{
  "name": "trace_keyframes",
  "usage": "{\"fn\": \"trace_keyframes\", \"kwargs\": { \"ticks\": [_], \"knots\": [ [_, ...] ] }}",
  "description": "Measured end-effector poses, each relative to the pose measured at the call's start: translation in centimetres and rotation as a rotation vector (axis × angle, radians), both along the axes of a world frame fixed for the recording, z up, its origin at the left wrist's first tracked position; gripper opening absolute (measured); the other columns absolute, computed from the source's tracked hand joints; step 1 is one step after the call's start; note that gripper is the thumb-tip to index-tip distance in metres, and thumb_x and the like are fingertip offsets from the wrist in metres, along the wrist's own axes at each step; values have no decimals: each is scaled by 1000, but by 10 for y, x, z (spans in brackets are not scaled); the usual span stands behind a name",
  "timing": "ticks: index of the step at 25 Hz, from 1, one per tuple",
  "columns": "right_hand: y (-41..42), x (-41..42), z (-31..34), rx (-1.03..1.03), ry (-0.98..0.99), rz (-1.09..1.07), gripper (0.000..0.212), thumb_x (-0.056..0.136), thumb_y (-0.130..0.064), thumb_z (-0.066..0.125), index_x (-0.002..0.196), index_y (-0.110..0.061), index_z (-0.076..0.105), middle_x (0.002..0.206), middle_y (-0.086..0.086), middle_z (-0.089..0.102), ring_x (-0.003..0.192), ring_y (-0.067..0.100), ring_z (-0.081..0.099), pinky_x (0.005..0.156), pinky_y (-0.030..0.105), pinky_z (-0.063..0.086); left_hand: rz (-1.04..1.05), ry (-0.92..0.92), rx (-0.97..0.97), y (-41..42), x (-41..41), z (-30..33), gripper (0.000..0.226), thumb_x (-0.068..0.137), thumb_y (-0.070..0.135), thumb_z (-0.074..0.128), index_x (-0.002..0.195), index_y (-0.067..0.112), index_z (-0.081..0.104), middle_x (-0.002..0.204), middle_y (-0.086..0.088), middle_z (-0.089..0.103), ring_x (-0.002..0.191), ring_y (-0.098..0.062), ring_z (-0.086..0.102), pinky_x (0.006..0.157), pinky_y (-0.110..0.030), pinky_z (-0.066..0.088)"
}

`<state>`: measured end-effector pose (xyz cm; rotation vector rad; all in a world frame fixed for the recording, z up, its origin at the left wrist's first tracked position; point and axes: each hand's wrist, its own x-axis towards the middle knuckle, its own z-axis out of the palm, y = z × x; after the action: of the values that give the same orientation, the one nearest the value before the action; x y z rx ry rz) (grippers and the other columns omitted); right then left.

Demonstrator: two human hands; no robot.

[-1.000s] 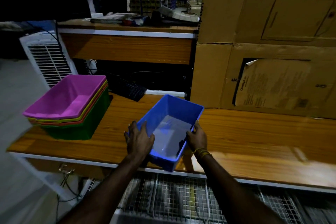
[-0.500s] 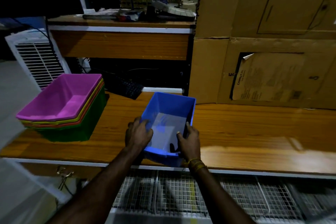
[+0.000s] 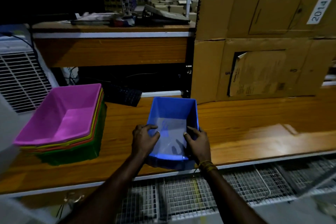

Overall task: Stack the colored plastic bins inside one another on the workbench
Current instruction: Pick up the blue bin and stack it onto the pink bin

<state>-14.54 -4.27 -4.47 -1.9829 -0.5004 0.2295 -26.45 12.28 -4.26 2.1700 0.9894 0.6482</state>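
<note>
My left hand (image 3: 144,139) and right hand (image 3: 198,142) grip the blue bin (image 3: 172,114) by its side rims, mouth up, long axis running away from me.

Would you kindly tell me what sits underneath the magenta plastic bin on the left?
Under the magenta plastic bin, nested yellow and orange rims show, then a dark green plastic bin resting on the wooden workbench. Their interiors are covered, so any contents cannot be seen.
</note>
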Motion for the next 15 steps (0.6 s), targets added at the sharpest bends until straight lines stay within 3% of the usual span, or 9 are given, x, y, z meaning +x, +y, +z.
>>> {"fn": "trace_keyframes", "kwargs": {
  "ticks": [7, 9, 11, 15],
  "knots": [
    [42, -54, 0, 48, -7, -82, 31, 86, -31, 67, 115, -21, 68, 129, 13, 56, 119, 30, 53, 99, 45, 47, -41, -21, -18, 35, -54, 8, 16, 80, 29, 71, 96, 31, 70, 115, -7, 57, 105, -26, 57, 76, -25, 38],
    [50, -69, 6, 63, -14, -96, 30, 87, -31, 67, 116, -21, 68, 129, 13, 57, 119, 30, 53, 100, 45, 47, -56, -56, -43, 45, -65, 19, 12, 78, 28, 71, 87, 36, 66, 112, -6, 59, 101, -27, 60, 75, -27, 42],
    [59, -82, 21, 78, -40, -95, 29, 89, -30, 66, 116, -20, 68, 129, 14, 56, 120, 29, 52, 101, 44, 46, -53, -128, -34, 57, -73, 33, 12, 77, 30, 71, 82, 38, 65, 108, -6, 61, 101, -28, 61, 80, -33, 50],
    [80, -97, 75, 172, -168, -79, 31, 90, -30, 65, 117, -15, 67, 139, 12, 49, 127, 27, 47, 102, 37, 42, 25, -183, 146, 75, -82, 85, 18, 84, 27, 68, 101, 22, 74, 117, -14, 56, 112, -34, 54, 92, -36, 44]
  ]
}}
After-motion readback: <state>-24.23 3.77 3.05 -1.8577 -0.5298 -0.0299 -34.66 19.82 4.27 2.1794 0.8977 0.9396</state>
